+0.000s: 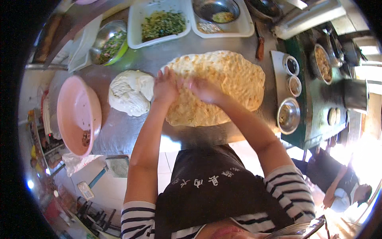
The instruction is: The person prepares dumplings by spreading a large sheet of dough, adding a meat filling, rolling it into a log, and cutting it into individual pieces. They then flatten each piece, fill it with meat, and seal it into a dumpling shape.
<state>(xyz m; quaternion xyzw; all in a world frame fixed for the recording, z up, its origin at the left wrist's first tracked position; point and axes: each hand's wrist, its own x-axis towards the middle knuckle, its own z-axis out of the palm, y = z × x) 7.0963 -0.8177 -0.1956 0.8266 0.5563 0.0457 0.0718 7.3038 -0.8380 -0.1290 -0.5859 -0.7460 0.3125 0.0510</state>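
Observation:
A large flattened oval sheet of dough (232, 80), spread with a yellowish-brown lumpy coating, lies on the metal worktop (134, 131). My left hand (166, 85) rests at its left edge, fingers a little apart, beside a mound of plain white dough (128, 92). My right hand (205, 90) is over the left half of the sheet, blurred, its fingers bent towards my left hand. Whether its fingers hold anything cannot be made out.
A pink basin (79, 116) stands at left. Behind are a bowl of chopped greens (112, 44), white trays (161, 41) and a knife (260, 49). Small bowls (288, 116) stand at right beside a green counter (313, 119). Another person (337, 176) is at lower right.

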